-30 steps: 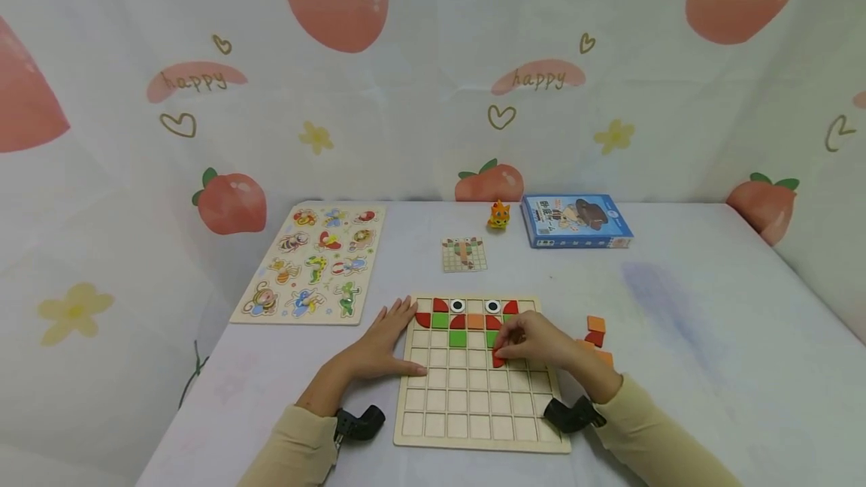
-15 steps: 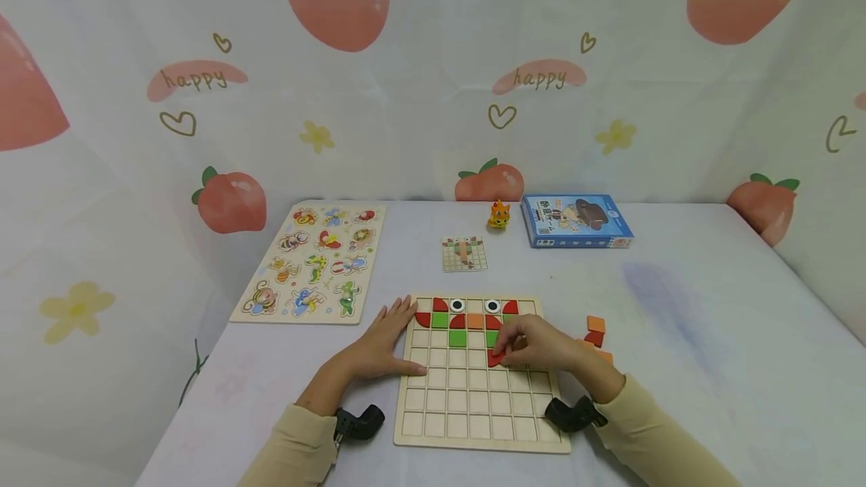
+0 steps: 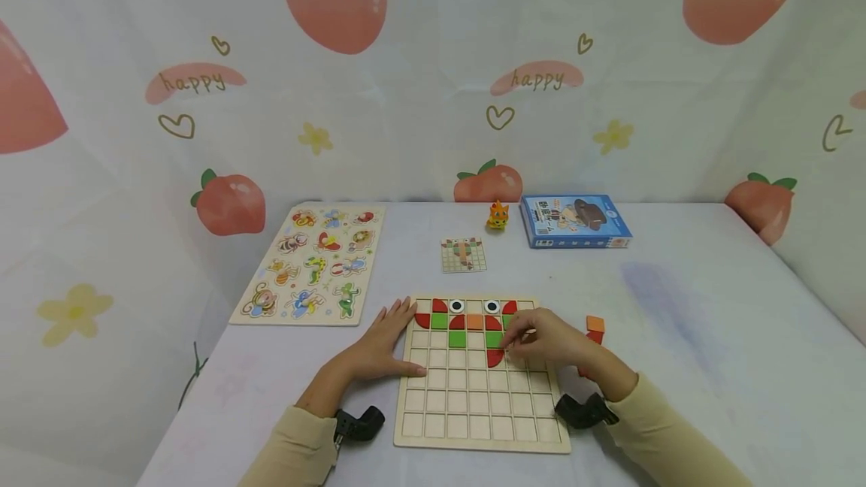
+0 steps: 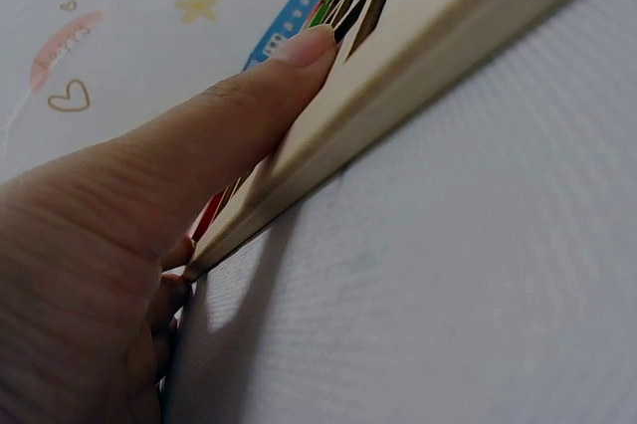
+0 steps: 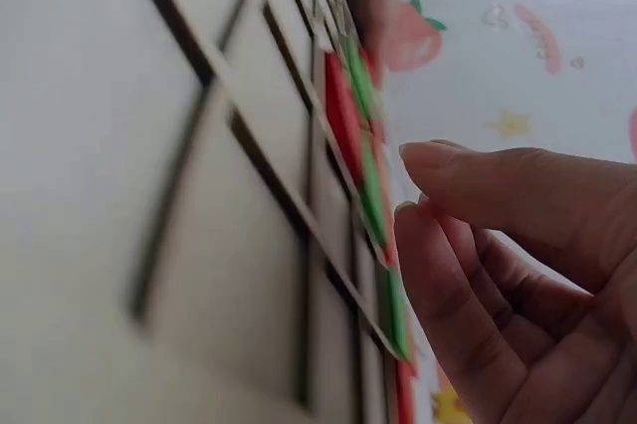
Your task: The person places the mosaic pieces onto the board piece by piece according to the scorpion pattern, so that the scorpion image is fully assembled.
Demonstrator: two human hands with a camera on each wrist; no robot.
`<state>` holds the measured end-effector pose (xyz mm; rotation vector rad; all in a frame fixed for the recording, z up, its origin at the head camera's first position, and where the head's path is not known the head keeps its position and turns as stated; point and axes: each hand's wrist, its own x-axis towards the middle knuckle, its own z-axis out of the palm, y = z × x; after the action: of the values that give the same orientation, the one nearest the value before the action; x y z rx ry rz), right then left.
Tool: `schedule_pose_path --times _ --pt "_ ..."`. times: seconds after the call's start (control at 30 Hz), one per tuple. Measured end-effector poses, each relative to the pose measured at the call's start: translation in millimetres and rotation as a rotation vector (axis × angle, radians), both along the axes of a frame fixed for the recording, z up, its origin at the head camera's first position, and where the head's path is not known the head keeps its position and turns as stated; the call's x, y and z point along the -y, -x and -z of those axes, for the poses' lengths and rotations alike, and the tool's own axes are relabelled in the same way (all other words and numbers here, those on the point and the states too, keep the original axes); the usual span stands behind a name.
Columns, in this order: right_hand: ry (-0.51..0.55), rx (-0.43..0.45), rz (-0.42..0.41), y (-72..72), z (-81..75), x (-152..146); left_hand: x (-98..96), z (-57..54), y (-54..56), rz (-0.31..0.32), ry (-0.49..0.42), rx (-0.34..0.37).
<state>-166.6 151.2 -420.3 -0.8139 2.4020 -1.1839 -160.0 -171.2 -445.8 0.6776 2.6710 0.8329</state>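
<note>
A wooden grid board (image 3: 470, 403) lies on the table with red, green and orange tiles and two eye tiles in its upper rows. My left hand (image 3: 373, 350) rests at the board's left edge, fingers spread, its thumb (image 4: 289, 61) lying on the rim in the left wrist view. A red quarter-round tile (image 3: 495, 358) sits in a cell below a green square tile (image 3: 493, 339). Just right of these, my right hand (image 3: 546, 338) hovers over the board with loosely bent fingers. In the right wrist view a gap shows between thumb and index finger, with nothing held.
Right of the board lie an orange tile (image 3: 594, 324) and red pieces, partly hidden by my right arm. A pattern card (image 3: 463, 255), a small orange cat figure (image 3: 498, 216) and a blue box (image 3: 576, 221) stand behind. An insect puzzle board (image 3: 311, 265) lies at left.
My right hand has let go of the red quarter-round tile, which was turned and now lies in its cell. The hand has drawn slightly right; the left hand stays put.
</note>
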Motion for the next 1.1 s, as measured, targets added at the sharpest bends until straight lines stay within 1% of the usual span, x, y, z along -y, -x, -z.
schedule_pose_path --times 0.17,0.4,0.5,0.57,0.7,0.87,1.1 --pt "-0.024 -0.016 0.085 -0.9 -9.1 -22.4 0.0 0.0 -0.8 -0.003 -0.002 -0.001" --pt "-0.082 -0.047 0.2 -5.3 -12.7 -56.0 -0.3 -1.5 -1.2 -0.002 -0.002 0.001" --pt "-0.095 -0.04 0.235 -9.0 -13.4 -67.1 -0.4 -2.6 -1.3 -0.001 -0.004 -0.003" --pt "-0.103 -0.018 0.253 -11.9 -13.9 -72.6 -0.3 -3.1 -1.4 -0.002 -0.007 -0.001" --pt "-0.106 0.022 0.271 -18.6 -12.1 -80.9 -0.5 -2.8 -1.2 0.001 -0.012 0.003" --pt "-0.107 0.059 0.256 -28.2 -6.0 -86.1 0.1 -0.5 0.0 0.009 -0.003 -0.004" --pt "-0.113 0.03 0.236 -35.8 -1.0 -88.1 0.8 0.8 0.6 0.008 -0.012 0.003"
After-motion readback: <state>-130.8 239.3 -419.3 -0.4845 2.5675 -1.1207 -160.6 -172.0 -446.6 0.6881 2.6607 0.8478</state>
